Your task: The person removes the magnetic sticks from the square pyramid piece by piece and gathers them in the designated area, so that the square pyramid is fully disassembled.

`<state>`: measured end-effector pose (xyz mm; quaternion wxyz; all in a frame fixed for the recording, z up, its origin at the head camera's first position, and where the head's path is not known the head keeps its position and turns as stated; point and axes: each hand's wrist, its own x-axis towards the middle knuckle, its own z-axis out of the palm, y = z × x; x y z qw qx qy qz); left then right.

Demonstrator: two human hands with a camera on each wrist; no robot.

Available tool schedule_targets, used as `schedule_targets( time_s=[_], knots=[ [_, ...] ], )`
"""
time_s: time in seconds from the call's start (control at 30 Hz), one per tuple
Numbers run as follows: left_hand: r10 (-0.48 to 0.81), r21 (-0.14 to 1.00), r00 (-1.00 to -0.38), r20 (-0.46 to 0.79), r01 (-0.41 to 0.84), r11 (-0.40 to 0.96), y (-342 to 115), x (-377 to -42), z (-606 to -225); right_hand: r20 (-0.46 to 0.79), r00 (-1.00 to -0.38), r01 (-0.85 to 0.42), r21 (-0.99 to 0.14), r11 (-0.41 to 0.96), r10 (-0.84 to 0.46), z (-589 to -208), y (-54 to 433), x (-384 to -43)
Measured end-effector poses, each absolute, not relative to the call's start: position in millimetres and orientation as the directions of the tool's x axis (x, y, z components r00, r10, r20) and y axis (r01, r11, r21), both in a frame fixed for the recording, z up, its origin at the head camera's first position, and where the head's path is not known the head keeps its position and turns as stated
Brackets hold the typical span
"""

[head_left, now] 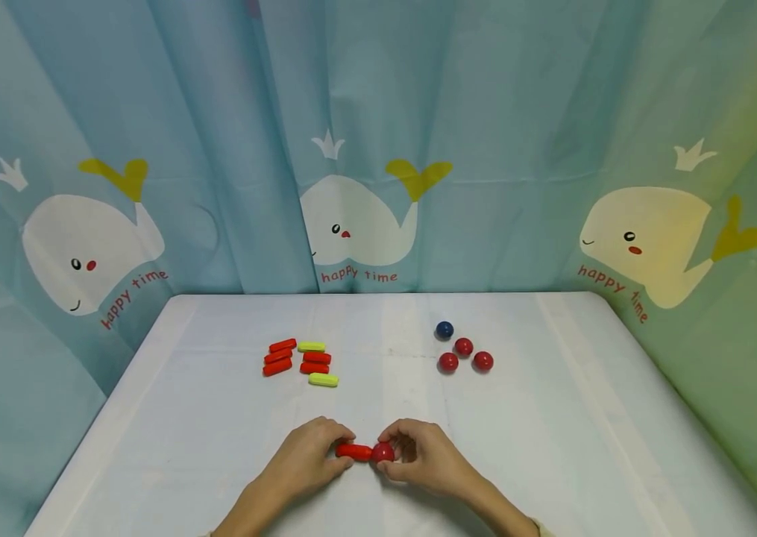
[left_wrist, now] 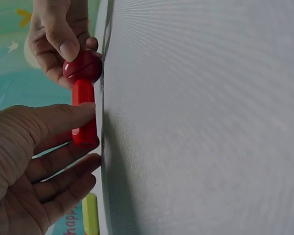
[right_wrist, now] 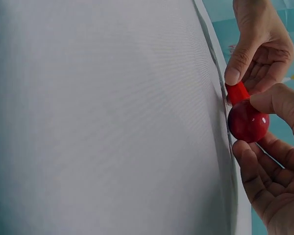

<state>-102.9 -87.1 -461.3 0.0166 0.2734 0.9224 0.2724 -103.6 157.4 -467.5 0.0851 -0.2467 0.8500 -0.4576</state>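
Near the front of the table, my left hand (head_left: 311,455) pinches a red rod (head_left: 353,452) between thumb and fingers. The rod is short, with flat sides, as the left wrist view shows. A dark red ball (head_left: 382,452) meets the rod's right end, in line with it. My right hand (head_left: 426,456) grips this ball with the thumb in front and the fingers behind. In the right wrist view the ball (right_wrist: 248,121) is glossy and partly covers the rod (right_wrist: 237,93).
Several red rods (head_left: 278,356) and two yellow-green rods (head_left: 324,380) lie at the left on the white table (head_left: 526,447). A dark blue ball (head_left: 444,330) and three red balls (head_left: 464,347) sit farther right. A curtain with whales (head_left: 499,149) hangs behind the table.
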Motion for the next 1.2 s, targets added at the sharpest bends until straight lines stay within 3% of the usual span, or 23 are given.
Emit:
schedule_targets(
  time_s=[0.5,0.9,1.07,1.2],
  knots=[
    [0.537,0.591,-0.824,0.179,0.526,0.611,-87.3,-103.6,-462.3,0.116,-0.876,-0.318,-0.869,0.379,-0.468,-468.5,166.6,-102.6],
    [0.572,0.549,-0.793,0.208,0.579,0.603,-78.3,-105.0,-462.0,0.137,-0.871,-0.355,-0.839,0.411,-0.472,-469.3,181.2,-107.0],
    [0.506,0.563,-0.846,0.166,0.503,0.656,-83.9,-105.9,-460.4,0.163,-0.946,-0.293,-0.801,0.522,-0.28,-465.2,213.8,-116.6],
    [0.46,0.604,-0.877,0.142,0.445,0.662,-88.9,-107.1,-460.2,0.187,-0.967,-0.254,-0.786,0.563,-0.174,-461.8,235.2,-125.1]
  ],
)
